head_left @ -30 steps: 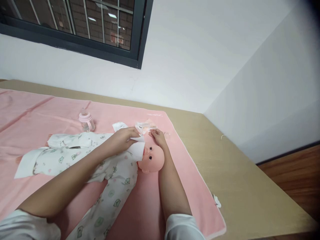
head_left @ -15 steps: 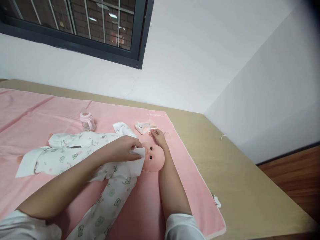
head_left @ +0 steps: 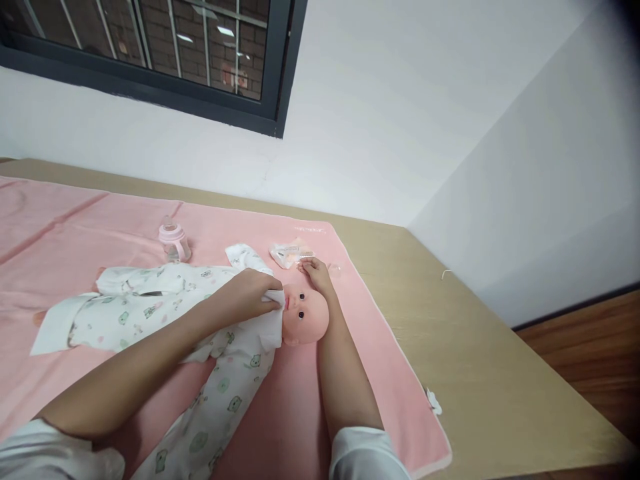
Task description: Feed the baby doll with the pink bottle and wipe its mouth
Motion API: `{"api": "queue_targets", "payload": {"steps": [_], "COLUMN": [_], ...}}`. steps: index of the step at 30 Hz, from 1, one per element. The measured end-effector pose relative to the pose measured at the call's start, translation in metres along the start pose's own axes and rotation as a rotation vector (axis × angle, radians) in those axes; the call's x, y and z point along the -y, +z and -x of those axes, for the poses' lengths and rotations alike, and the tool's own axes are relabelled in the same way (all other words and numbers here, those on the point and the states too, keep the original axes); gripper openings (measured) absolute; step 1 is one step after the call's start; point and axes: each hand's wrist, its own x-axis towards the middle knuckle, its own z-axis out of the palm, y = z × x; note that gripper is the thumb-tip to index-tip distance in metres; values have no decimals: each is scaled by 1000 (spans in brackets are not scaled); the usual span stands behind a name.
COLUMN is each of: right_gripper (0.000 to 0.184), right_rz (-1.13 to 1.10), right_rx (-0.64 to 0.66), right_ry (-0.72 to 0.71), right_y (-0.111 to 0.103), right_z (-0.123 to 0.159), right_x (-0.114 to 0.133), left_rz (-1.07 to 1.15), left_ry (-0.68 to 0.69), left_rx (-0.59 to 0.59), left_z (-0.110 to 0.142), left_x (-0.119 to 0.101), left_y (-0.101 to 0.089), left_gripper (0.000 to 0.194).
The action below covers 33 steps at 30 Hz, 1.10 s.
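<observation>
A baby doll lies on a pink blanket [head_left: 310, 407], its bald head [head_left: 306, 317] pointing right and its body in a white printed romper [head_left: 165, 307]. My left hand [head_left: 250, 293] is closed on a white wipe [head_left: 274, 313] pressed against the lower part of the doll's face. My right hand [head_left: 316, 275] rests on the top of the doll's head, fingers curled over it.
A pink baby bottle [head_left: 173, 240] stands on the blanket behind the doll. A small plastic packet [head_left: 290, 253] lies just beyond my right hand. The tan table [head_left: 480, 373] runs right toward a white wall corner. A white scrap [head_left: 433, 402] lies by the blanket's edge.
My left hand has slid the wipe across the doll's lower face, first down, then back toward the chin. My right hand has stayed on the head.
</observation>
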Motion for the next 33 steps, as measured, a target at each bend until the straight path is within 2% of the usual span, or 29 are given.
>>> {"api": "queue_targets", "payload": {"steps": [7,25,29,33], "right_gripper": [14,13,13,14], "right_rz": [15,-4,-12,-1], "right_rx": [8,4,5,5], "right_ry": [-7,-2,-2,-11], "right_y": [-1,0,0,0], "right_z": [0,0,0,0], "right_x": [-1,-1,-2,-2], "left_rz": [-7,83,156,203], "left_ry": [-4,-15,12,84], "left_rx": [-46,-111,-87,3], "left_z": [-4,-7,-5,-4], "left_x": [6,6,8,10], "left_y": [-2,-2,-2,1], "left_gripper": [14,33,48,59]}}
